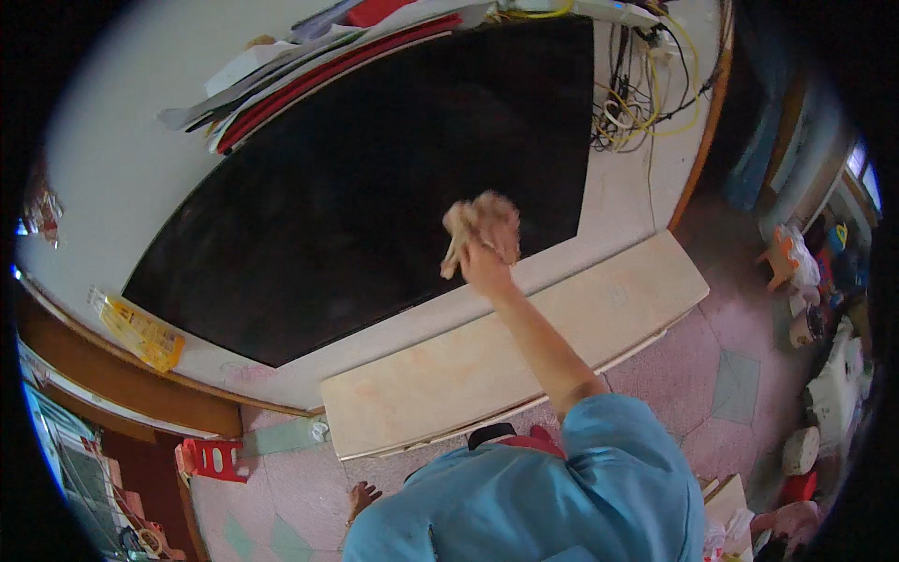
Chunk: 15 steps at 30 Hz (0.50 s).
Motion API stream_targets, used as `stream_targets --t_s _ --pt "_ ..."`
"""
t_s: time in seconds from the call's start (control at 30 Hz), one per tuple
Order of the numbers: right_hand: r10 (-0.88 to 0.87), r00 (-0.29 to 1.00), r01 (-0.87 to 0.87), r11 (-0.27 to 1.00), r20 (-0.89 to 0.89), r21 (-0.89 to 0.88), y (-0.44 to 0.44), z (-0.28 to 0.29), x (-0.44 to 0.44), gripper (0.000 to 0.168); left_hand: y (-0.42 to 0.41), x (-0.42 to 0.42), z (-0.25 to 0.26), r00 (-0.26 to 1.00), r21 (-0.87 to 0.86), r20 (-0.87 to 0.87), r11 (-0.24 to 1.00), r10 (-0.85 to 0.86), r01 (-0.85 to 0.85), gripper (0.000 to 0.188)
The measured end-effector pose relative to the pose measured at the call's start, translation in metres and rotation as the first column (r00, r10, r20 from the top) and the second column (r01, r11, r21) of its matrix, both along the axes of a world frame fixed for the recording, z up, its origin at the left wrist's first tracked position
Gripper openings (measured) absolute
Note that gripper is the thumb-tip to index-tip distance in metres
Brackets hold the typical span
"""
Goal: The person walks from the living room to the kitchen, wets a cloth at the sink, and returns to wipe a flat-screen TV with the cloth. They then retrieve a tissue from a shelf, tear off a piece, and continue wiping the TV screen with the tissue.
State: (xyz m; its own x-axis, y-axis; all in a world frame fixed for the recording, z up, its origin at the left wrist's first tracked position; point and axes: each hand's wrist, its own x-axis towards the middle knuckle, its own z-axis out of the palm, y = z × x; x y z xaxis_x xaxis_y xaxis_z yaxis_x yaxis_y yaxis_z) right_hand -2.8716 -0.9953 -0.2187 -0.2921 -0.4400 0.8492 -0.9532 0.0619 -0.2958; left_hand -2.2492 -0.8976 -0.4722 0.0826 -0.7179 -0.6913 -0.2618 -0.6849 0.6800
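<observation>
My right hand (pixel 487 270) grips a crumpled tan cloth (pixel 484 221), which is slightly blurred. The arm is stretched out, and the cloth lies over the lower right part of a large black television screen (pixel 365 183). Low at my left side hangs my left hand (pixel 363 495), its fingers apart and nothing seen in it; my blue shirt hides most of that arm. Between me and the wall runs a long, low, cream-coloured cabinet (pixel 506 344) below the screen.
Papers and a red folder (pixel 337 81) lie along the screen's top edge. Tangled cables (pixel 628 112) hang at its right. A yellow plastic packet (pixel 144 334) is on the wall at left. On the floor stands a red plastic stool (pixel 214 460). Clutter (pixel 832 379) lines the right side.
</observation>
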Motion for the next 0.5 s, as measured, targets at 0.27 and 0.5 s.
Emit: stream_targets --t_s 0.27,0.5 --pt "-0.083 0.993 0.107 0.944 0.090 -0.313 -0.060 0.126 0.027 0.047 0.026 0.013 0.003 0.990 0.086 -0.034 0.987 0.138 -0.135 0.056" --pt "0.344 0.839 -0.365 0.930 -0.422 0.033 -0.103 0.081 0.145 0.039 0.014 0.004 0.006 0.995 0.096 -0.029 0.991 0.095 -0.092 0.055"
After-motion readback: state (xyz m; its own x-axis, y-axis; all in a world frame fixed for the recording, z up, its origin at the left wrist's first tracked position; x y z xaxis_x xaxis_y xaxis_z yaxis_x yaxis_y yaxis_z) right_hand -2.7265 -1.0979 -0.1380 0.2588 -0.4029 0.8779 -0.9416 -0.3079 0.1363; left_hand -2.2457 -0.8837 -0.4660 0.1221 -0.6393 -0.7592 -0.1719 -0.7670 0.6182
